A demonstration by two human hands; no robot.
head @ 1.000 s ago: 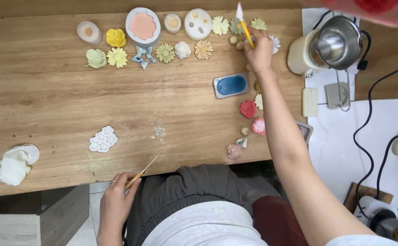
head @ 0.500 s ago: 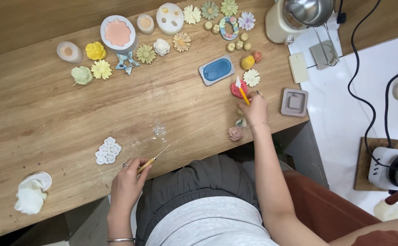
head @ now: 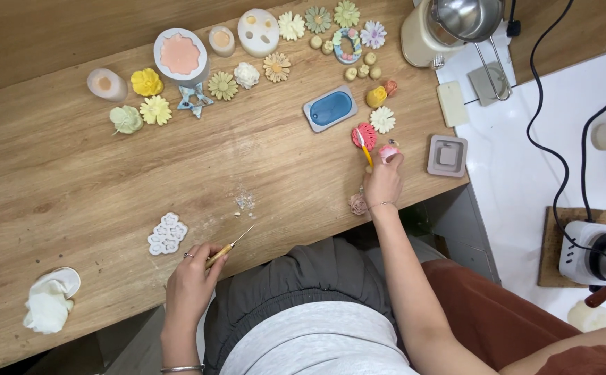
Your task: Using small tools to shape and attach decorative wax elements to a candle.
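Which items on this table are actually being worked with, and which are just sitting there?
In use:
left hand holding a thin pointed tool
right hand holding a yellow brush at the pink flower piece

Lying about:
white flower mould
blue oval mould
square grey mould
white cloth

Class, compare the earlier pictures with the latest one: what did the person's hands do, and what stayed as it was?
The right hand, holding a yellow brush, drew back from the flower shapes at the table's far edge to the near edge, beside the red flower and pink piece. The left hand kept its thin pick near the white mould. The pieces on the table stayed in place.
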